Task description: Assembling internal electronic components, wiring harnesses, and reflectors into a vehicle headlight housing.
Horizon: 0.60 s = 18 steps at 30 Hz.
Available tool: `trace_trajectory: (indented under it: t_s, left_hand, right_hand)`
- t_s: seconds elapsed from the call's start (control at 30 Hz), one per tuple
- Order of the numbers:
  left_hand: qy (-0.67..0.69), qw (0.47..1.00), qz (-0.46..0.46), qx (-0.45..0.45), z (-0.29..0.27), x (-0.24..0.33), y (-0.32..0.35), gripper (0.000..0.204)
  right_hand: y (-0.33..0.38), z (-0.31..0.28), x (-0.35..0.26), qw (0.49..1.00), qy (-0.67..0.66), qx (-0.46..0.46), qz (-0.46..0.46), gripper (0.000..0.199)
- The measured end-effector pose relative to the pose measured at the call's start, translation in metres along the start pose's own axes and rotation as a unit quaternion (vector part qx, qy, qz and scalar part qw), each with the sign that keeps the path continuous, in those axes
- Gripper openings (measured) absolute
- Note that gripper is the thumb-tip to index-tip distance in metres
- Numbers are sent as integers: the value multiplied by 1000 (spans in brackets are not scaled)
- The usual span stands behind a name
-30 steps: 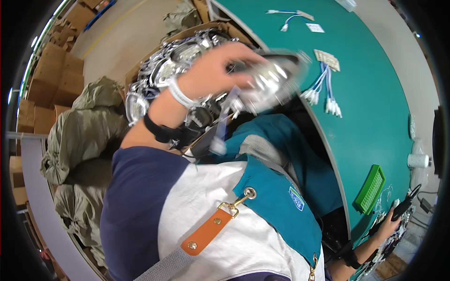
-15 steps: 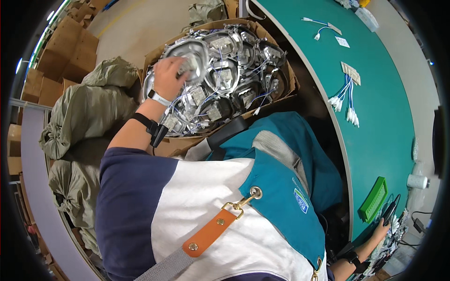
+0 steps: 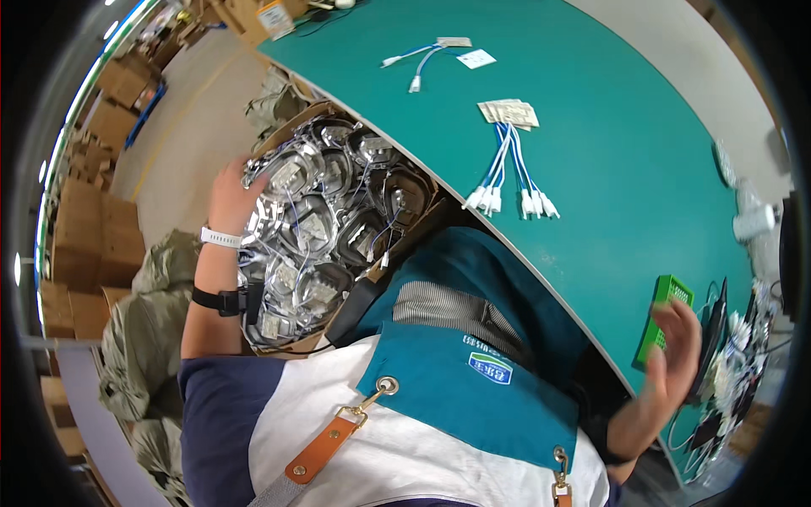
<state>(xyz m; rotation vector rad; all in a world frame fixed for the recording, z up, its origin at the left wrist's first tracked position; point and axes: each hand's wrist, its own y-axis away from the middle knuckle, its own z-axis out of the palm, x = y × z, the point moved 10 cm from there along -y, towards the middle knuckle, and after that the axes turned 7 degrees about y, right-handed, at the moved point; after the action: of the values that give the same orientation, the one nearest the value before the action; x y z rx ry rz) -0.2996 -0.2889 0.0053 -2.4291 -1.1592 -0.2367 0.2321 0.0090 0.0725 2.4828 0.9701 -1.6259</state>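
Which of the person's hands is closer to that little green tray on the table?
Right. The right hand is raised just beside the green tray at the table's near edge. The left hand is far off, reaching into the cardboard box of bagged parts.

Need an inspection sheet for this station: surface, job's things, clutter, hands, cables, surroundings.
Surface: green table, mostly bare in the middle.
Job's things: open cardboard box beside the table, full of silvery bagged cable packs.
Clutter: small paper labels, a white card, a green ridged block at the table's near edge.
Hands: left hand reaches into the box, on the packs; whether it grips one cannot be told. Right hand open, by the green block, holding nothing.
Cables: bundle of blue-and-white cables on the table; two loose ones farther off.
Surroundings: stacked cartons and olive sacks on the floor.
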Motion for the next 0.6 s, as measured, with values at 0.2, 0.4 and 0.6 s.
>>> trace_trajectory:
  t_s: [0.2,0.4,0.6]
  left_hand:
    - [490,828,156,-225,56,250,-15,46]
    - [646,701,113,-280,101,307,-5,42]
    - [658,713,88,-227,105,269,-8,38]
  right_hand:
    - [-81,162,-40,936,202,-257,-132,47]
    - [-154,222,-6,852,433,-294,-15,47]
    - [-161,246,26,833,461,-305,-4,30]
